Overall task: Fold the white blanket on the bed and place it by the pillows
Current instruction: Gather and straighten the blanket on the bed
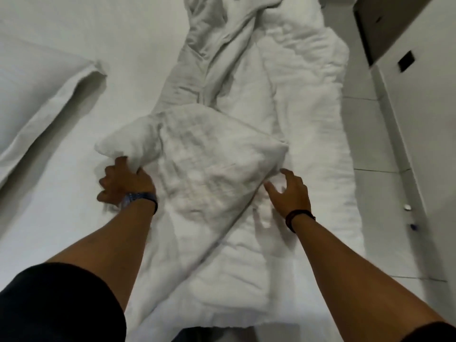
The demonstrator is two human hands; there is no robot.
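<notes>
The white blanket (246,119) lies crumpled in a long strip down the right side of the bed, with its near end turned over into a loose fold (197,149). My left hand (123,181) grips the left corner of that fold. Hovering over the fold's right edge, my right hand (290,191) has its fingers spread and holds nothing. A white pillow (42,90) lies at the left edge of the view, apart from the blanket.
The white bed sheet (123,45) spreads between pillow and blanket. Pale floor tiles (365,132) run along the bed's right edge. A white cabinet (424,107) stands at the far right, with small objects on the floor beside it.
</notes>
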